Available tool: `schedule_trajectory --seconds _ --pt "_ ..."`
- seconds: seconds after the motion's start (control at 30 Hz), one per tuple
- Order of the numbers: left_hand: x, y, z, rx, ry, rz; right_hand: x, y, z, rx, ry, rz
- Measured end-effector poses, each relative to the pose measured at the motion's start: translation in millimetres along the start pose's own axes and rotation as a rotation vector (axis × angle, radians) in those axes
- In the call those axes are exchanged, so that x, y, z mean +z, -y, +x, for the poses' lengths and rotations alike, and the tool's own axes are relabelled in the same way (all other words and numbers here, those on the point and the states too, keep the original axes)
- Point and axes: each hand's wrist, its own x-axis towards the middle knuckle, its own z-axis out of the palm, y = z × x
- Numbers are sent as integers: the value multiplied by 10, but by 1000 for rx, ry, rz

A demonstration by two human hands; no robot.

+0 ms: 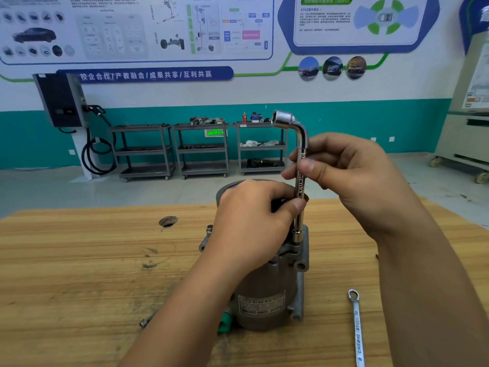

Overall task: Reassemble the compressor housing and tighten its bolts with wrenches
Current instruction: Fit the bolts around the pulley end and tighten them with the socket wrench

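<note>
Pinching the chrome L-shaped socket wrench [300, 181] low with left hand [251, 221], higher with right hand [352, 176], upright on the grey cylindrical metal compressor housing [264, 295] on the wooden worktop [79, 274].

Open room across the left of the surface [66, 260], bar a hole [168, 221]; the compressor [264, 300] stands mid-surface, its top crowded by the left hand [248, 221], right hand [352, 176] and upright socket wrench [302, 141]; a bolt [145, 322] lies near left; a spanner [357, 329] near right.

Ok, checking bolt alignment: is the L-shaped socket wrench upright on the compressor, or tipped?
Upright. The L-shaped socket wrench stands near-vertical, its lower socket on the compressor, bent end up.
</note>
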Motion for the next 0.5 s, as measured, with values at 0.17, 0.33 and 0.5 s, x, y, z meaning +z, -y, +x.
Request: schedule_trajectory --seconds 0.17,0.33,0.5 --pt "25 5 -5 -18 -67 -31 14 -18 0 -1 -90 -26" --pt "45 2 -1 -21 -96 -55 24 -22 16 -7 -102 -49" --pt "39 11 -3 -15 -63 -51 32 -26 10 -8 -77 -79"
